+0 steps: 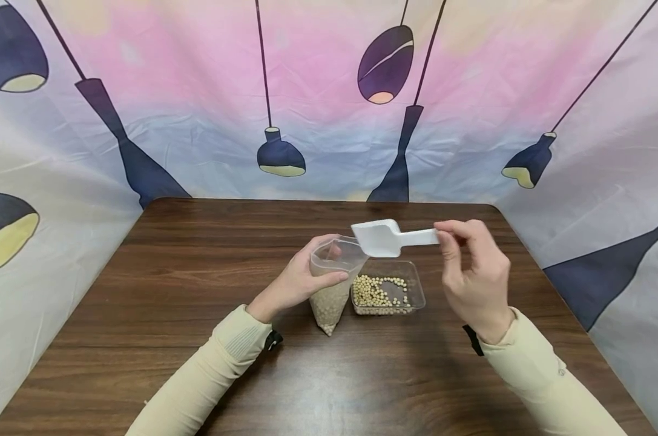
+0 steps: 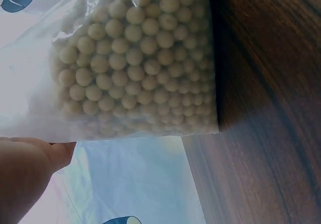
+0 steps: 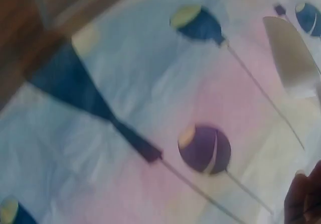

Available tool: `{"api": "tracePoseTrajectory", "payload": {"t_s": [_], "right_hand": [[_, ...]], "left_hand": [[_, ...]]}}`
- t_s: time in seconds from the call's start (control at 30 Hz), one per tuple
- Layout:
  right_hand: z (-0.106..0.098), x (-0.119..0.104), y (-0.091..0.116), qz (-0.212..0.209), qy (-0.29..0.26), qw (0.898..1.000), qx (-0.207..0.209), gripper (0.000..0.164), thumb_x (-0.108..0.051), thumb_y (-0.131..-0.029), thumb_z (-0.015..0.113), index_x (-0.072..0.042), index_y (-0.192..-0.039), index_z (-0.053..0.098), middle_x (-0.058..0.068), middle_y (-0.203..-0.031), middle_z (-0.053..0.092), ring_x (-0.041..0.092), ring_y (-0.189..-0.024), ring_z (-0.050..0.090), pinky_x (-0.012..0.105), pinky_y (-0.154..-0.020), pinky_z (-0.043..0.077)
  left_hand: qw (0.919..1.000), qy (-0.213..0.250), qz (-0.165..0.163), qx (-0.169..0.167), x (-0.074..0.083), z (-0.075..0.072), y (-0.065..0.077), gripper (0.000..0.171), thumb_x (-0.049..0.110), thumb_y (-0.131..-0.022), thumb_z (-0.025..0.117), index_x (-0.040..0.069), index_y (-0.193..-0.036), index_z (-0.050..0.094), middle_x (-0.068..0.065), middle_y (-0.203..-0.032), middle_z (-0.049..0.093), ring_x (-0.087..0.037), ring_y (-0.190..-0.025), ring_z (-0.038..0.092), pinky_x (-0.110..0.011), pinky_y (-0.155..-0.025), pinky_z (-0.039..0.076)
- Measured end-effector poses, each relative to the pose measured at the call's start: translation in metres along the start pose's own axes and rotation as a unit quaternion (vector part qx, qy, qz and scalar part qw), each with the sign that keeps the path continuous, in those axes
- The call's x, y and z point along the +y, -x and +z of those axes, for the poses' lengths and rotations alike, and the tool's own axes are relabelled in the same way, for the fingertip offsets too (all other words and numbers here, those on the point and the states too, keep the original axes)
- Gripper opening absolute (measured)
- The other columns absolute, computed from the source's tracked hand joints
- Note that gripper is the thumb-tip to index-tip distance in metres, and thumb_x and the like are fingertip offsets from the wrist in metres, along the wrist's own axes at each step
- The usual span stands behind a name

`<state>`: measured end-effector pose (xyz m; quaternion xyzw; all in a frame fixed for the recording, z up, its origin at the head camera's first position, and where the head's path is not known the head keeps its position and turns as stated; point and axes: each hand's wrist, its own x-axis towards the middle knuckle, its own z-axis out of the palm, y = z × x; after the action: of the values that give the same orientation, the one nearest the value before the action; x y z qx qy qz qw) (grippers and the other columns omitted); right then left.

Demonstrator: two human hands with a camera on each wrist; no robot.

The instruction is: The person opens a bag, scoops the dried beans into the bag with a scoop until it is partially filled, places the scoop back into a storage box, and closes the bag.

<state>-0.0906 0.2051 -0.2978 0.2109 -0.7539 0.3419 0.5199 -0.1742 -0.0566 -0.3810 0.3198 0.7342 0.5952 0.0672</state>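
Observation:
My left hand (image 1: 301,275) grips a clear plastic bag (image 1: 331,297) near its open mouth, thumb across the front. Pale round beans, which look like soybeans (image 2: 130,58), fill the lower part of the bag in the left wrist view. By the end of its handle, my right hand (image 1: 478,275) pinches a white plastic scoop (image 1: 380,238). The scoop's blade is tilted at the right edge of the bag's mouth, and no beans show in it. Behind and right of the bag sits a clear plastic box (image 1: 416,290) with a partial layer of the same beans.
The dark wooden table (image 1: 225,242) runs back to a cloth backdrop (image 1: 329,163) printed with hanging lamps. That cloth also rises on the left and right sides. Box and bag stand close together near the middle of the table.

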Motion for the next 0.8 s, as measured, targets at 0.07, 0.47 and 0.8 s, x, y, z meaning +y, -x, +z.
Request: {"api": "tracePoseTrajectory", "payload": {"t_s": [0.07, 0.47, 0.8], "right_hand": [[-0.009, 0.001, 0.001, 0.026, 0.023, 0.999, 0.016, 0.018, -0.009, -0.096, 0.061, 0.008, -0.099, 0.067, 0.016, -0.078, 0.060, 0.013, -0.068, 0.050, 0.018, -0.069, 0.039], [-0.022, 0.065, 0.082, 0.356, 0.062, 0.907, -0.215, 0.024, -0.019, -0.102, 0.052, 0.001, -0.106, 0.064, 0.012, -0.075, 0.059, 0.015, -0.063, 0.052, 0.024, -0.053, 0.041], [-0.014, 0.073, 0.095, 0.343, 0.138, 0.873, -0.319, 0.027, -0.027, -0.101, 0.052, -0.002, -0.106, 0.061, 0.011, -0.078, 0.065, 0.027, -0.068, 0.060, 0.037, -0.058, 0.044]], "left_hand": [[1.0000, 0.004, 0.006, -0.004, -0.001, 0.000, 0.000, 0.066, 0.012, -0.085, 0.076, 0.014, -0.142, 0.043, -0.012, -0.120, 0.057, -0.027, -0.117, 0.054, -0.046, -0.095, 0.044], [0.9967, 0.027, 0.073, -0.022, 0.003, -0.020, -0.006, 0.058, 0.043, -0.107, 0.025, 0.002, -0.135, 0.053, -0.019, -0.120, 0.064, -0.027, -0.115, 0.059, -0.043, -0.104, 0.040], [0.9981, -0.021, -0.001, -0.058, 0.023, -0.055, -0.030, 0.026, 0.024, -0.100, 0.057, 0.008, -0.120, 0.064, -0.010, -0.093, 0.073, -0.024, -0.087, 0.071, -0.034, -0.074, 0.054]]}}
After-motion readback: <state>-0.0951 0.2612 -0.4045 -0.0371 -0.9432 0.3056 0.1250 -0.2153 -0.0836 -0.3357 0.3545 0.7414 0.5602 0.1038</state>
